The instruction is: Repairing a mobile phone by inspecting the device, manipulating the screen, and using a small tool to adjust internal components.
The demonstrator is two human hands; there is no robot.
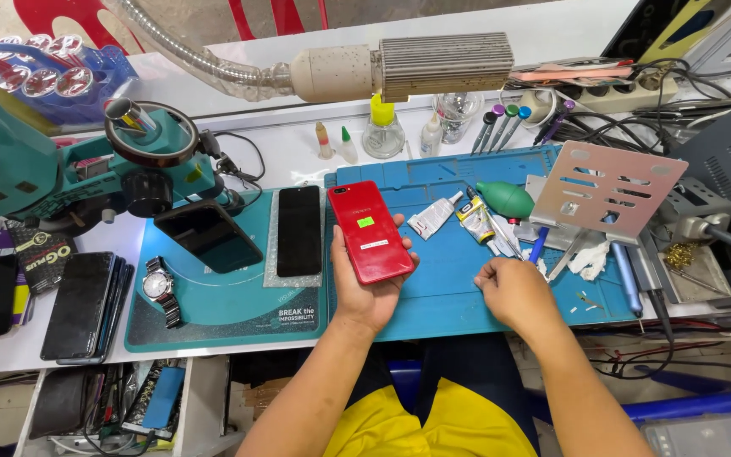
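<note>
Holding the red phone (370, 231) back-up in our left hand (368, 283), we grip it by the lower edges, fingers wrapped round the sides, just above the blue mat (446, 279). Our right hand (513, 292) rests on the mat, curled into a loose fist; whether it pinches anything we cannot tell. The phone could slip from this one-handed grip, since its back looks glossy and smooth. The glue tube (433, 216) and tweezers (509, 241) lie near; an elbow sweep could scatter them. The back is bright red with a small green sticker and a white label.
</note>
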